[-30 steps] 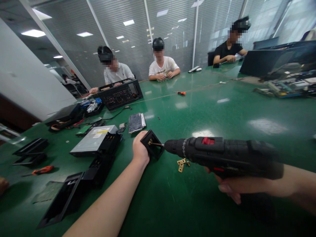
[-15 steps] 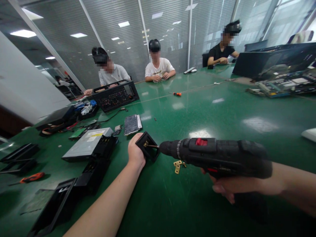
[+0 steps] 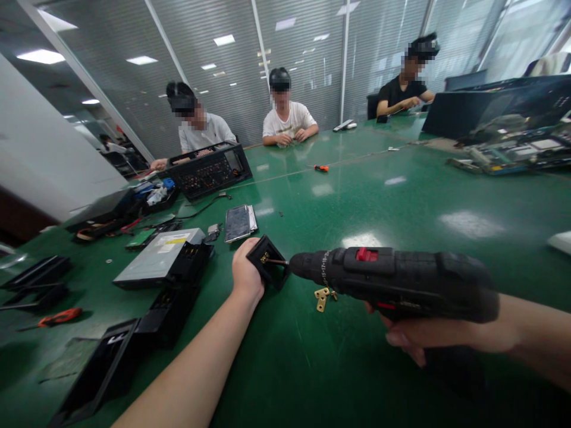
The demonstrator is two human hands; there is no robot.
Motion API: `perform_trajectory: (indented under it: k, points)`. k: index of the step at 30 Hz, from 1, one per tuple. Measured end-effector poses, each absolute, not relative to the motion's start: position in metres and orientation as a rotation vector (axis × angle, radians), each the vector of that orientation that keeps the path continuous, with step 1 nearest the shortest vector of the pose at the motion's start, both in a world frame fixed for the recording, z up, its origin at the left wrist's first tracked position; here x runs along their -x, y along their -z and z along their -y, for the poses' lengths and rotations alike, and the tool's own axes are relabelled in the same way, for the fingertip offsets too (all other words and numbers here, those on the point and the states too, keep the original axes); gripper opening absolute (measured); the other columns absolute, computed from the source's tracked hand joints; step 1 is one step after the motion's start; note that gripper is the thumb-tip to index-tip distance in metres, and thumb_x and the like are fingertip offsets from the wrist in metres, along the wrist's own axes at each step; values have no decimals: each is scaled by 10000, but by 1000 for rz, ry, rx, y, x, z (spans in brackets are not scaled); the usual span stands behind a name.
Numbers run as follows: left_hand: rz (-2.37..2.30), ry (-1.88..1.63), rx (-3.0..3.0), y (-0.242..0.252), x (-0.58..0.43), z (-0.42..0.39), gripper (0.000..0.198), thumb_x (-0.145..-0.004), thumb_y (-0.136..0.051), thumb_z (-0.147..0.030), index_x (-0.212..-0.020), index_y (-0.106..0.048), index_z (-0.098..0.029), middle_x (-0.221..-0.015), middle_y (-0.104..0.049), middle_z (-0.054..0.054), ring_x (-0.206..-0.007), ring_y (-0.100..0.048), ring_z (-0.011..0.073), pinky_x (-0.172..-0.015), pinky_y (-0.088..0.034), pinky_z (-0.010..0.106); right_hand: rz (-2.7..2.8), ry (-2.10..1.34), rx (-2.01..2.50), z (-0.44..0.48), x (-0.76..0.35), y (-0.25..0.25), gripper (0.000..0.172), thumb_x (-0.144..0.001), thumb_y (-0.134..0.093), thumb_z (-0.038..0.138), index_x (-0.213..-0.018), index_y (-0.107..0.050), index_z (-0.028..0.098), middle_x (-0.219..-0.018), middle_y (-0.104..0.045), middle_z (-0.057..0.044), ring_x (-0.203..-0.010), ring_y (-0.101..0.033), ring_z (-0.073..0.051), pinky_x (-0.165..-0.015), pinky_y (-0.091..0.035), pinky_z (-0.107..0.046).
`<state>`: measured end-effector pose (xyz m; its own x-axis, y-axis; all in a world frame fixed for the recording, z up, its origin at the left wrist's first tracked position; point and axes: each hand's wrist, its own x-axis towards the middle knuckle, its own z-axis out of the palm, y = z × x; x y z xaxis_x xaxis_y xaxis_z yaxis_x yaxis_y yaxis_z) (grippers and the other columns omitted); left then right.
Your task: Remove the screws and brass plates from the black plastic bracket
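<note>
My left hand grips a small black square frame-like part from its left side, tilted toward the drill. Brass-coloured metal shows inside it. My right hand is wrapped around the handle of a black cordless drill with a red switch on top. The drill points left, and its long thin bit reaches into the part at the brass metal. Whether the tip sits in a screw is too small to tell. Below the chuck, a brass T-shaped bracket and a small brass piece lie on the green table.
On the left lie a silver optical drive, black plastic housings and an orange screwdriver. A flat dark device lies beyond my left hand. Another screwdriver is farther back. Several people sit opposite, near a black computer case.
The view has shifted very slightly. Both hands, the black part and the drill keep nearly the same position, with the bit still inside the part.
</note>
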<state>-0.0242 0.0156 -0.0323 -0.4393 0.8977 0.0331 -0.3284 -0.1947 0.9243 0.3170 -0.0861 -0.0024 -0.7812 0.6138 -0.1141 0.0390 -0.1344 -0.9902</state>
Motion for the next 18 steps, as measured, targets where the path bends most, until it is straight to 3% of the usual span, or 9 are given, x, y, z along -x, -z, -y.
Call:
perform_trajectory:
  k: [5, 12, 18]
  points:
    - [-1182, -1776, -790, 32, 25, -15, 240, -631, -831, -408, -726, -719, -218, -702, -672, -20, -683, -634, 174, -680, -507, 298, 1599, -2066, 755, 81, -313, 6, 513, -943, -959, 416, -1380, -743, 256, -778, -732, 59, -670, -797, -148, -624, -684, -237]
    - [-1165, -1771, -739, 32, 26, -17, 283, -620, -852, -444, -726, -712, -222, -695, -662, -29, -679, -634, 171, -681, -507, 298, 1298, -2219, 798, 84, -305, 2, 501, -832, -1010, 451, -1230, -797, 233, -654, -738, 62, -592, -767, -139, -575, -637, -209]
    - [-1171, -1725, -670, 35, 27, -16, 290, -644, -870, -454, -744, -726, -223, -713, -666, -24, -679, -638, 177, -676, -519, 305, 1321, -2218, 874, 88, -303, -11, 496, -783, -1039, 477, -1119, -778, 223, -649, -729, 64, -594, -747, -125, -636, -656, -226]
